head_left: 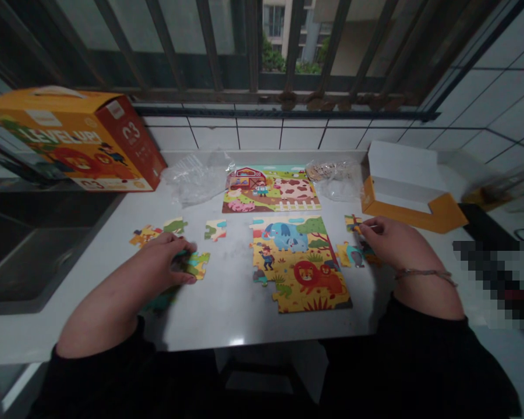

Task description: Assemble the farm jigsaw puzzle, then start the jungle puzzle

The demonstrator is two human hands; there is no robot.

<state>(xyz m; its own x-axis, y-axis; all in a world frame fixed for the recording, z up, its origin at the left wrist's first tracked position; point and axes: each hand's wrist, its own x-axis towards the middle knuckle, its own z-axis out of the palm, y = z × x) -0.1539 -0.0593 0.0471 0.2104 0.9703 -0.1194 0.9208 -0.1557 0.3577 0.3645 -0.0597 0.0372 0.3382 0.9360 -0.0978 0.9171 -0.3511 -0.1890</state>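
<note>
A partly joined jigsaw puzzle (303, 265) lies on the counter between my hands, with an elephant, lions and a small figure on it; its left edge is uneven. My left hand (163, 259) hovers low over loose pieces, thumb and fingers apart. Right by its fingertips is a green and yellow puzzle piece (197, 265); other pieces under the palm are partly hidden. Fingers of my right hand (386, 238) pinch the edge of a small yellow puzzle piece (353, 222). Just below that lies a puzzle piece with a grey-blue shape (350, 256).
Behind the puzzle is a farm picture (271, 189), flanked by a clear plastic bag (196, 180) and another bag (336, 177). An orange puzzle box (78, 142) stands left beside the sink (39, 250). To the right sits an opened orange-and-white box (408, 192). One loose piece (215, 230) lies centre-left.
</note>
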